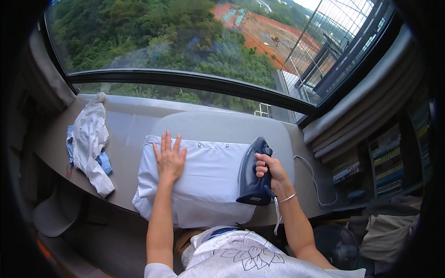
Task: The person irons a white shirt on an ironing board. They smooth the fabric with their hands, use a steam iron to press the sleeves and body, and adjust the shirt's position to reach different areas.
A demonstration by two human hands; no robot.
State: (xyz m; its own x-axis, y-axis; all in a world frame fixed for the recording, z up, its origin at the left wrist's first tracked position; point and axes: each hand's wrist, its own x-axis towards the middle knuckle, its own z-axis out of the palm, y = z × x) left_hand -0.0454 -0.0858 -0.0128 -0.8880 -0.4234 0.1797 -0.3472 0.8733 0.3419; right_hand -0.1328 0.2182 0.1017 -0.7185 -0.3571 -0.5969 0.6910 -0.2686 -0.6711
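A white garment with several small snaps or buttons along its upper edge lies on a pale grey ironing pad. My left hand rests flat on the garment's left part, fingers spread, holding nothing. My right hand grips the handle of a dark blue electric clothes iron at the garment's right end. The iron's tip points away from me, and its soleplate is hidden. From its heel, a braided cord hangs down beside my right wrist. The garment's near part drapes over the table edge.
Crumpled white and light blue clothing lies at the left of the grey table. A pale cable curves across its right side. Beyond stands a window. Bookshelves, a black fan and piled fabric are at right.
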